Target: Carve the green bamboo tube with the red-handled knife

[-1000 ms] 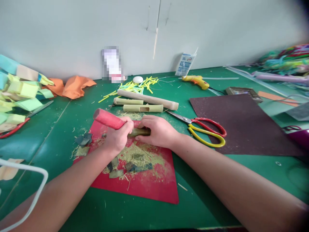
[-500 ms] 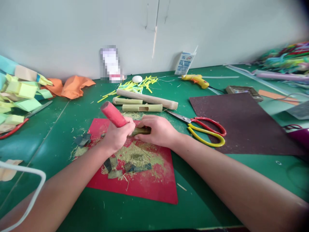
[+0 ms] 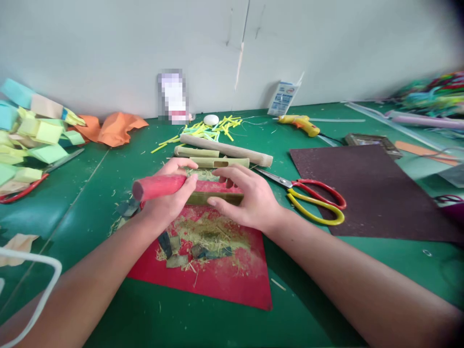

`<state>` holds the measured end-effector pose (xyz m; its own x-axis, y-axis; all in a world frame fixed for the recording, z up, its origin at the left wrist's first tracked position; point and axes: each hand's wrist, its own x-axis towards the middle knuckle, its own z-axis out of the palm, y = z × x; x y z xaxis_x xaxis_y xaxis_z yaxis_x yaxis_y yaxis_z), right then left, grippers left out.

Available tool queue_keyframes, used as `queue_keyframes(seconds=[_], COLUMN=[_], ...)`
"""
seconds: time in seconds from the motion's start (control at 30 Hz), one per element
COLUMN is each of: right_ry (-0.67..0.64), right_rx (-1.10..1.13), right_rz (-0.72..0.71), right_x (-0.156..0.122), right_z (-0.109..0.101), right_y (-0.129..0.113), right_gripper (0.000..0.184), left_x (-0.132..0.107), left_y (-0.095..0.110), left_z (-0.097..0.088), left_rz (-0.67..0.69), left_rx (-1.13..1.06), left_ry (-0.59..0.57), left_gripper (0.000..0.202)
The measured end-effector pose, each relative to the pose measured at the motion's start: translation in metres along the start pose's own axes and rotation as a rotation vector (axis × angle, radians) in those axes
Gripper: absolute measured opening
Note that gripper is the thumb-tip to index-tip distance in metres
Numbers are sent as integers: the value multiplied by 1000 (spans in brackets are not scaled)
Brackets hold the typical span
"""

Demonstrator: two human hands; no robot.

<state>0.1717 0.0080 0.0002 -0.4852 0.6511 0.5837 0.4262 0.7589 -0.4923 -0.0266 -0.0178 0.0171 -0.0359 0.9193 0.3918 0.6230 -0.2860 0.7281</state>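
While the left hand (image 3: 173,203) grasps a red handle (image 3: 159,187) loosely, with the handle lying across the crook of the thumb and the fingers partly extended, the right hand (image 3: 255,200) is spread in a released posture over a bamboo piece (image 3: 201,198). Whether the right thumb touches the piece cannot be told. The bamboo piece lies lengthwise on the far part of a red sheet (image 3: 232,287), between the two hands; it is straight, slender and olive-green, with a smooth-looking surface, and the right hand covers its right end. The working end of the handled tool is hidden. Quantities are as follows: one bamboo piece on the sheet; two pale bamboo sections beyond it, namely one plain section (image 3: 197,152) and one slotted section (image 3: 235,162) with a rectangular cut-out; one thick, pale rod (image 3: 226,149) lying behind these; one pair of scissors (image 3: 286,182) with one red and one yellow loop; one yellow glue gun (image 3: 300,124); one carton (image 3: 283,99) against the wall; one white ovoid (image 3: 210,120); and one dark brown sheet (image 3: 369,188) at right. Several dark flakes (image 3: 177,261) and fine shavings (image 3: 213,229) cover the middle of the red sheet, too mingled to count.
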Motion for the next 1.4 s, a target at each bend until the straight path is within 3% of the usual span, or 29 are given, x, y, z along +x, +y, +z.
queue_keyframes(seconds=[0.1, 0.17, 0.33, 0.4, 0.53, 0.67, 0.83, 0.97, 1.07, 1.17, 1.4], right_ry=[74, 48, 5, 37, 219, 279, 343, 312, 244, 198, 189], right_rx=[28, 47, 95, 135, 339, 428, 436, 519, 551, 475, 422], right_rz=[-67, -81, -58, 15, 269, 406, 530, 613, 636, 594, 536], right_x=[-2, -2, -1, -1, 1, 10, 16, 12, 10, 11, 10], right_z=[1, 4, 11, 12, 6, 1, 5, 9, 8, 7, 12], right_y=[-13, -23, -39, -40, -37, -34, -32, -29, -28, -25, -21], right_gripper=[58, 60, 37, 27, 27, 18, 18, 23, 27, 20, 18], left_x=[-2, -3, -5, -3, 3, 8, 6, 1, -1, -2, -2], left_y=[7, 11, 8, 4, -3, -11, -13, -11, -9, -10, -14], left_z=[-5, -6, -2, -4, -15, -24, -18, -11, -6, -4, -1], left_rz=[7, 46, 351, 417, 363, 298, 265, 303, 339, 350, 315], left_rx=[201, 375, 690, 669, 526, 586, 591, 559, 580, 583, 487], left_ry=[-55, -116, -198, -193, -210, -377, -476, -476, -460, -435, -444], left_gripper=[31, 41, 54, 56, 38, 28, 23, 25, 26, 24, 28])
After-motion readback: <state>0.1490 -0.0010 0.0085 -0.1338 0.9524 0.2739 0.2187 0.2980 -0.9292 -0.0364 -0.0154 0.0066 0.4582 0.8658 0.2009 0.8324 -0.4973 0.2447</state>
